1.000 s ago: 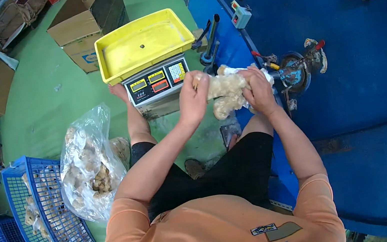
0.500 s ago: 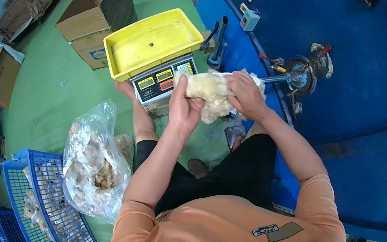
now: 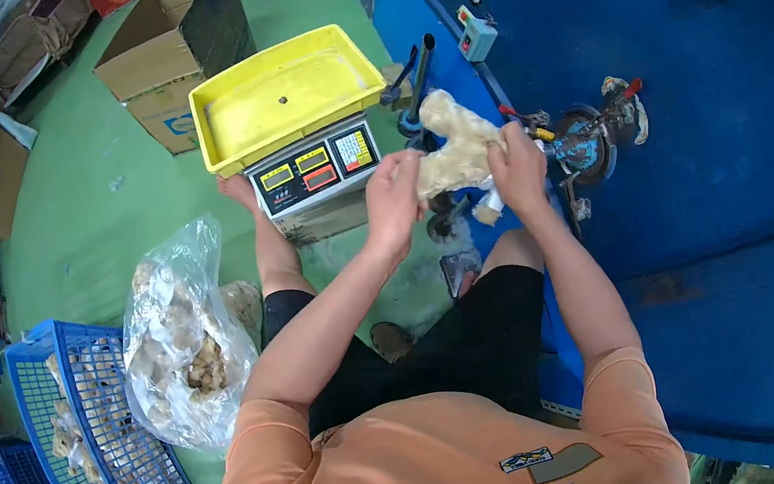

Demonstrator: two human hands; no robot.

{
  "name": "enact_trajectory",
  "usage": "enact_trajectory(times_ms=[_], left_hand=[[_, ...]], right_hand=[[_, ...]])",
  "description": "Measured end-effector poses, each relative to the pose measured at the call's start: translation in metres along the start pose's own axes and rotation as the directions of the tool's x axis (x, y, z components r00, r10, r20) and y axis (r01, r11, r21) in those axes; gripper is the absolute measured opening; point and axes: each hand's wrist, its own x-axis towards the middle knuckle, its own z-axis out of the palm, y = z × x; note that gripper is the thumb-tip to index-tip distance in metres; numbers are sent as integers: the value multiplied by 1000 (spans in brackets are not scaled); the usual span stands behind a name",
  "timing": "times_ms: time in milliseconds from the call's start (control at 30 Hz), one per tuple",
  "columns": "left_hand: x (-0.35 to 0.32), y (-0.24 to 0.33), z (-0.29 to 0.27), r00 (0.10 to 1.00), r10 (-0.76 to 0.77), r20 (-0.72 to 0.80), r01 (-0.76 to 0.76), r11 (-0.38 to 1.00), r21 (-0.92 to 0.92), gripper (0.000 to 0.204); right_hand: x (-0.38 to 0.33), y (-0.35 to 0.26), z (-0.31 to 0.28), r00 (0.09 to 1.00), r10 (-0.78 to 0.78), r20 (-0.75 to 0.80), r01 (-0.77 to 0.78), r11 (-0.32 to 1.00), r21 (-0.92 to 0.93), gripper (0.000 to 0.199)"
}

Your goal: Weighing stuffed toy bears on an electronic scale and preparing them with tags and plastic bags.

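Note:
A cream, furry plush toy skin (image 3: 455, 162) is stretched between my hands, in front of the scale and beside the blue machine. It looks limp, with one limb-like part pointing up and away and a white patch at its lower right. My left hand (image 3: 394, 202) pinches its left end. My right hand (image 3: 519, 170) is closed on its right side, close to the machine's round metal fitting (image 3: 585, 147). The fingertips are partly hidden by the fur.
A digital scale (image 3: 312, 181) carries a yellow tray (image 3: 284, 101). To the left stand a clear plastic bag (image 3: 186, 345) of plush pieces and a blue crate (image 3: 108, 428). Cardboard boxes (image 3: 162, 70) lie farther back. The blue machine (image 3: 703, 192) fills the right side, with a small switch box (image 3: 476, 35).
The bunched plush has been turned and pulled out between my hands, so a limb now points upward. Both hands have moved slightly, and the whole view has shifted a little.

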Motion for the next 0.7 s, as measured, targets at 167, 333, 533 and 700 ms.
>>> enact_trajectory(times_ms=[167,333,533,700], left_hand=[[11,3,-9,963,253,-89,-213,923,321,29],[16,-6,-27,967,211,-140,-193,973,128,27],[18,-12,-53,968,204,-148,-197,979,58,30],[11,7,-70,942,314,119,-323,751,576,46]], right_hand=[[2,-18,9,1000,-17,16,18,999,-39,17],[4,-35,11,997,-24,69,27,999,-42,18],[12,-63,7,990,-19,142,15,1000,28,19],[17,-78,6,967,-13,253,8,1000,21,18]])
